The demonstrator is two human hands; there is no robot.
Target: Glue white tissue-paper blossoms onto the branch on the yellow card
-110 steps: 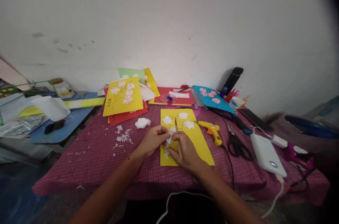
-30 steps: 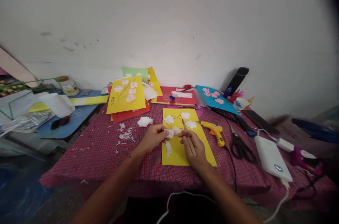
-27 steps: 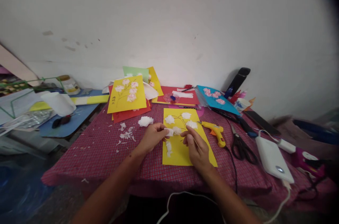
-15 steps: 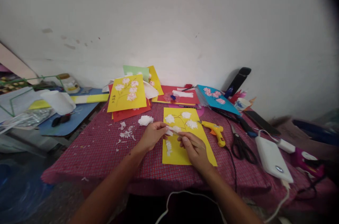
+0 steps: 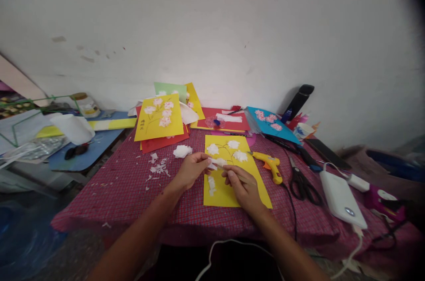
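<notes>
My left hand [image 5: 195, 168] pinches a small piece of white tissue paper [image 5: 212, 165] above a yellow sheet [image 5: 232, 192]. In my right hand [image 5: 244, 185] is a thin, pale stick-like tool [image 5: 226, 168], its tip close to the tissue piece; its exact kind is too small to tell. White tissue blossoms [image 5: 233, 144] sit along drawn branches on the sheet, and a strip of white tissue [image 5: 211, 185] lies at its lower left. A crumpled white tissue bundle [image 5: 182, 151] rests on the cloth left of the sheet.
A yellow glue gun [image 5: 270, 165], black-handled scissors [image 5: 303, 185] and a white power bank [image 5: 343, 199] lie to the right. Paper scraps [image 5: 160, 168] dot the checked tablecloth [image 5: 126, 201]. Finished-looking flower cards [image 5: 159, 126] stand at the back left, a blue card [image 5: 275, 117] at the back right.
Hardly anything differs: both hands keep the same place over the yellow sheet. The stick-like tool's tip has shifted very slightly near the tissue piece.
</notes>
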